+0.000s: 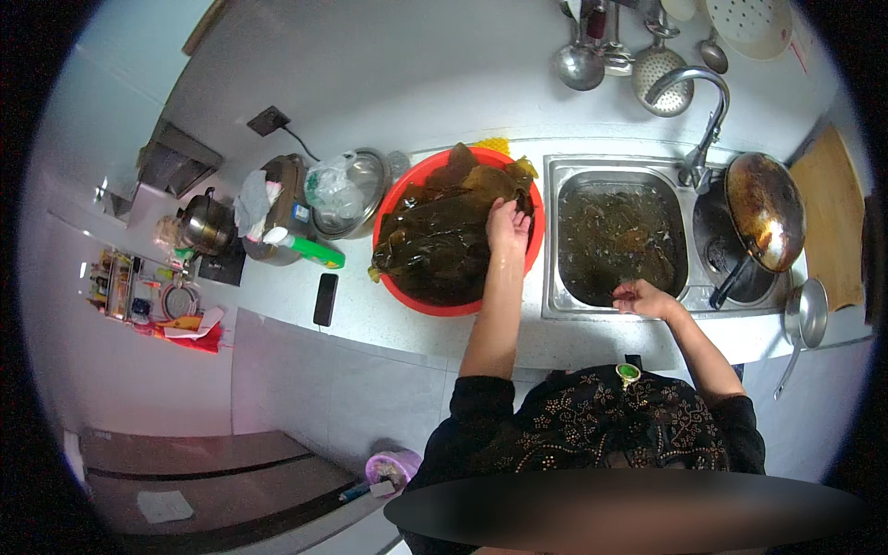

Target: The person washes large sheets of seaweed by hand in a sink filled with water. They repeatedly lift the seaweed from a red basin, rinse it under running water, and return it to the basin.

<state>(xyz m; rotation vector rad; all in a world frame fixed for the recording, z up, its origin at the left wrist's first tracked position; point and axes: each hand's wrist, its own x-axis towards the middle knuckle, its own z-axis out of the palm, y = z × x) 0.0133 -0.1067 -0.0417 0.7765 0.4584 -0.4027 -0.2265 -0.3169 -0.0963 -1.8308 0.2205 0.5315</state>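
A red plastic basin (392, 286) stands on the counter, heaped with wet, dark brown kelp (433, 232). My left hand (508, 225) is over the right part of the heap, its fingers loosely curled and apart; no piece shows in its grasp. To the right, a stainless-steel sink (553, 277) holds murky water with more kelp (610, 229) in it. At the sink's near rim is my right hand (644, 300), fingers bent and slightly spread over the water, with nothing visible in them. The chrome faucet (718, 104) arches over the back right; no stream shows.
A scorched wok (766, 211) leans over the small right-hand basin, beside a wooden cutting board (829, 215) and a metal ladle (807, 316). Left of the red basin are a phone (325, 300), a green bottle (316, 251) and a lidded pot (368, 184). Utensils hang above.
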